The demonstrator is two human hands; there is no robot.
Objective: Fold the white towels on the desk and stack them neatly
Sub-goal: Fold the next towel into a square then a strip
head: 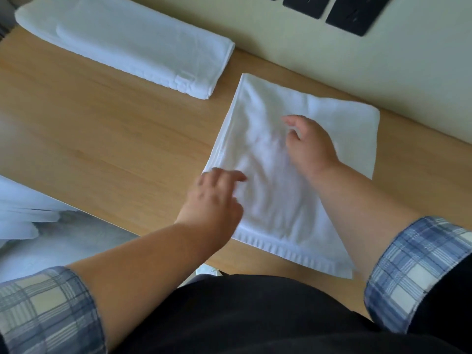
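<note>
A white towel (268,154), folded into a flat rectangle, lies on the wooden desk (102,139) in front of me. My left hand (214,200) rests on the towel's left edge near its front corner, fingers loosely spread over the cloth. My right hand (309,144) lies on the towel's middle, fingers relaxed and slightly bent, holding nothing. A second white towel (122,39), folded into a long thick stack, sits at the far left of the desk.
More white cloth (23,208) hangs off the desk's front left edge. A pale wall (332,67) borders the desk at the back, with black panels (357,11) on it. Bare wood lies between the two towels.
</note>
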